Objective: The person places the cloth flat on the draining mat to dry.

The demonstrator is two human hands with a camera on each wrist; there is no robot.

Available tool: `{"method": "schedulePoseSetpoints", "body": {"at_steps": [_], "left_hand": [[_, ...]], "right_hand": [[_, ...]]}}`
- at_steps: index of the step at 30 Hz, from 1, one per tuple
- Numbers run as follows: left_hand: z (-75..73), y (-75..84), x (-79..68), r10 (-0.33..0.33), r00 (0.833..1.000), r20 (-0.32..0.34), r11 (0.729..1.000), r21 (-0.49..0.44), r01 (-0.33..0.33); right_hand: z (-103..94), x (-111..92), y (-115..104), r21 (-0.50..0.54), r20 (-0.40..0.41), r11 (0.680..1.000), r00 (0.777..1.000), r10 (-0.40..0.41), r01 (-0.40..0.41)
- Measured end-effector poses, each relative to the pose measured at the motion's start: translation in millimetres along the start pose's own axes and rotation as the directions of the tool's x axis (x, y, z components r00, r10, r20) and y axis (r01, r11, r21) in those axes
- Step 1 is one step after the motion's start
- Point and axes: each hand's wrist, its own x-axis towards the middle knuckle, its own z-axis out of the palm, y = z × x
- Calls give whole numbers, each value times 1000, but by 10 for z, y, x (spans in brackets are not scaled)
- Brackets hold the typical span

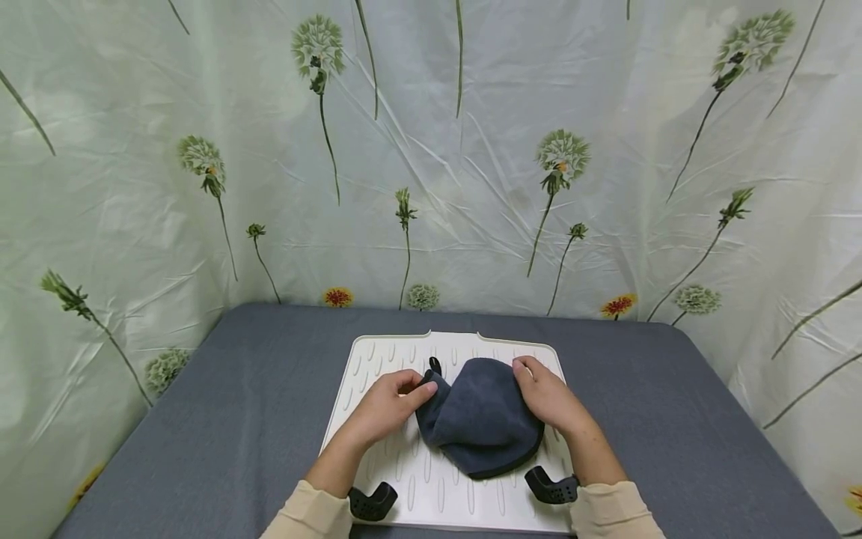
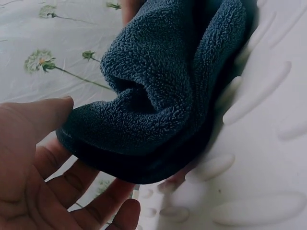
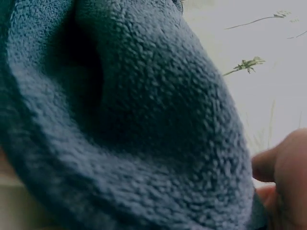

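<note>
A dark blue terry towel (image 1: 486,415) with a rounded, dark-bound edge hangs in folds over the white ribbed board (image 1: 444,495). A small black loop (image 1: 435,365) sticks up at its upper left. My left hand (image 1: 393,404) pinches the towel's left corner; in the left wrist view the thumb lies on top and the fingers spread beneath. My right hand (image 1: 548,393) grips the upper right side, thumb uppermost, its other fingers mostly hidden behind the fabric. Folds of the towel (image 3: 158,110) fill most of the right wrist view.
The board lies on a table with a dark grey cloth (image 1: 269,419). Behind and at both sides hangs a pale curtain (image 1: 471,187) printed with dandelions. A black wrist mount (image 1: 373,501) sits on the left wrist, another mount (image 1: 552,486) on the right.
</note>
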Motion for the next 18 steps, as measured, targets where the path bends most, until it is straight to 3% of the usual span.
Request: {"method": "schedulePoseSetpoints", "body": {"at_steps": [6,10,18], "left_hand": [[-12,22,-11,20,1000,-4,1000,-17,-20],[-20,19,-9,27,999,17,999,-29,-26],[-21,23,-5,18,995,97,1000,0,-18]], "right_hand": [[-53,9,-25,71,-110,995,991,75,-67],[-67,14,-22,84,-109,991,987,115,-106],[-15,46,27,52,-87,996,993,81,-77]]}}
